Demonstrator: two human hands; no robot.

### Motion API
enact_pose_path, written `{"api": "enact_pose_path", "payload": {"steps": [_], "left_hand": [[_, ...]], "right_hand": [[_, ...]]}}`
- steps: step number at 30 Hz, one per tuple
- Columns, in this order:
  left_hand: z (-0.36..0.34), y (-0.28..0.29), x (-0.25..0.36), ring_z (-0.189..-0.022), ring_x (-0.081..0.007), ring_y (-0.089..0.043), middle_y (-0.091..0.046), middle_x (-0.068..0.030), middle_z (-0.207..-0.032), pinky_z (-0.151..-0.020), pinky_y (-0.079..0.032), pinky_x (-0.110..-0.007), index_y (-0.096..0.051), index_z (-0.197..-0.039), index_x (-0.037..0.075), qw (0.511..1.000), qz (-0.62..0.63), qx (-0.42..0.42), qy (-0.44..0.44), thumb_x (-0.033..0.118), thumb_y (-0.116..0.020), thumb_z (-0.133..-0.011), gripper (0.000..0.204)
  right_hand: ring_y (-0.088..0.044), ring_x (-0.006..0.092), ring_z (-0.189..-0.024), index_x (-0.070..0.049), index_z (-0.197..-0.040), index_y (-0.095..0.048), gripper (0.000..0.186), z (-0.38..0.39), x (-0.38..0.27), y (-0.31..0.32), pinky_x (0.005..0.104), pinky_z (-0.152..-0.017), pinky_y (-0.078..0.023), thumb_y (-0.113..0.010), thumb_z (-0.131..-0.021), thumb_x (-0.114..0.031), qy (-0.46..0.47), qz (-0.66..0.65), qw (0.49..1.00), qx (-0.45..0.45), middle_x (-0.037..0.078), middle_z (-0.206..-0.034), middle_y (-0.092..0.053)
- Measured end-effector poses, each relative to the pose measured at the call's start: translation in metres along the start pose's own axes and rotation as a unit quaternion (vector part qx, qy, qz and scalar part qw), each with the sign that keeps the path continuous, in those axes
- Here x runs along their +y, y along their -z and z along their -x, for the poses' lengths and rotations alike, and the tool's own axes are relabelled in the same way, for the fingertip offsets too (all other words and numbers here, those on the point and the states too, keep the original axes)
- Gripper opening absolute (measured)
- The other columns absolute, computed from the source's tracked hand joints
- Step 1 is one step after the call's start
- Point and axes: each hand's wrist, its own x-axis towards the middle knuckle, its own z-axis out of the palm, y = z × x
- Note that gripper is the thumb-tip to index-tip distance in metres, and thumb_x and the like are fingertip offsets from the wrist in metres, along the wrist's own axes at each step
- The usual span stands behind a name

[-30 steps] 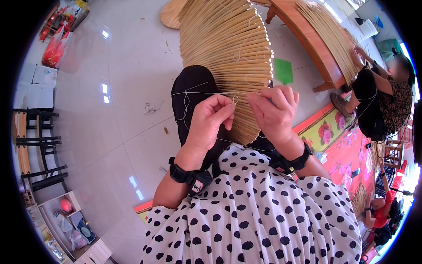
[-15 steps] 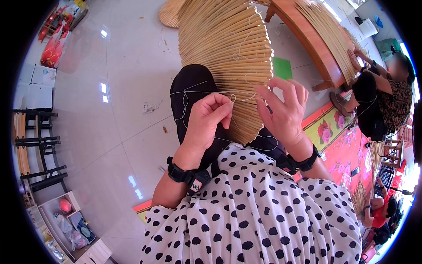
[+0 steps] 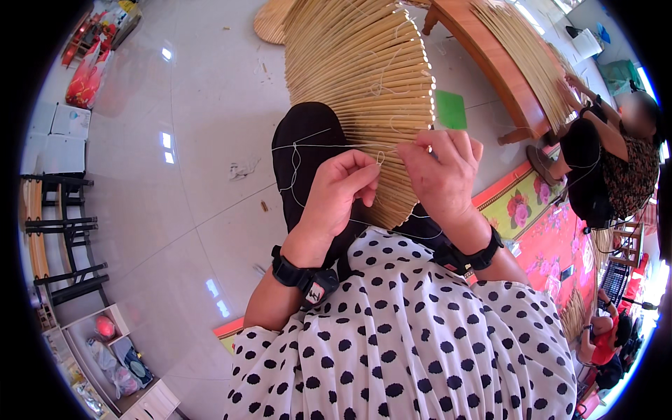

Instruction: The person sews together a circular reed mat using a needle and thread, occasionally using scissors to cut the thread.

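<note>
While pinched by left hand [image 3: 341,187], needle [image 3: 380,158] upright, eye upward.

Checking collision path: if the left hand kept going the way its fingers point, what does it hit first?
The left hand points up and right, its fingertips already at the bamboo-strip fan. It would probably press into those strips first; the right hand lies just beside that line, though depth is unclear.

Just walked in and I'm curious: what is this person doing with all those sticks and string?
A person in a polka-dot top is stitching a fan-shaped mat of thin bamboo strips lying across their lap. The left hand pinches a needle with thin white thread at the mat's edge, while the right hand grips the strips beside it. Another person works at a similar mat at a wooden bench nearby.
</note>
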Motion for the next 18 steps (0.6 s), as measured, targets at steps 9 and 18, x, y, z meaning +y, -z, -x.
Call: {"api": "enact_pose_path", "payload": {"steps": [9, 18], "left_hand": [[-0.012, -0.007, 0.0, -0.054, -0.009, -0.053, -0.059, -0.0015, -0.07, -0.05, -0.041, -0.02, -0.06, -0.086, 0.002, 1.0, 0.017, -0.01, 0.006, 0.011, -0.063, -0.089, 0.01], [-0.021, -0.009, -0.008, -0.055, -0.0083, -0.053, -0.059, -0.0013, -0.071, -0.05, -0.042, -0.02, -0.061, -0.086, 0.002, 1.0, 0.004, -0.029, 0.004, 0.012, -0.064, -0.089, 0.01]], "right_hand": [[-0.053, 0.0129, -0.081, -0.019, -0.081, -0.067, 0.021, 0.001, 0.0, 0.0, 0.0304, -0.073, -0.035, -0.065, -0.061, -0.013, -0.007, -0.004, 1.0, 0.003, -0.008, -0.084, -0.055], [-0.054, 0.0129, -0.082, -0.018, -0.08, -0.067, 0.022, 0.004, 0.0, -0.004, 0.0301, -0.073, -0.035, -0.065, -0.059, -0.014, -0.006, 0.007, 1.0, 0.007, -0.008, -0.085, -0.055]]}}
